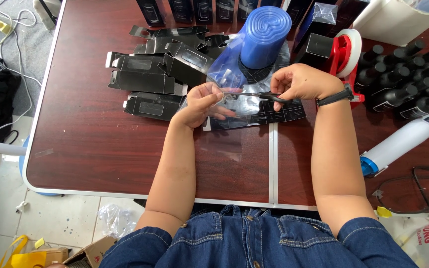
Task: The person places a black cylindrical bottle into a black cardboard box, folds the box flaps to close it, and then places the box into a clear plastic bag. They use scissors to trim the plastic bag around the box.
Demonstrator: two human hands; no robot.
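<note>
The right hand (301, 83) grips black-handled scissors (261, 97), blades pointing toward nine o'clock into clear plastic film (224, 74), which the left hand (202, 104) pinches taut between thumb and fingers at the centre of the dark red table (90, 144). The film trails up to a blue roll (265, 35) at twelve o'clock; flattened black cartons (150, 82) lie at ten o'clock, black bottles (403, 79) at two o'clock, and a white heat gun (403, 144) at four o'clock.

Both forearms extend forward over the table. Left hand (202, 103): fingers curled, pinching. Right hand (299, 82): closed in a grip, wrist bent inward.
</note>
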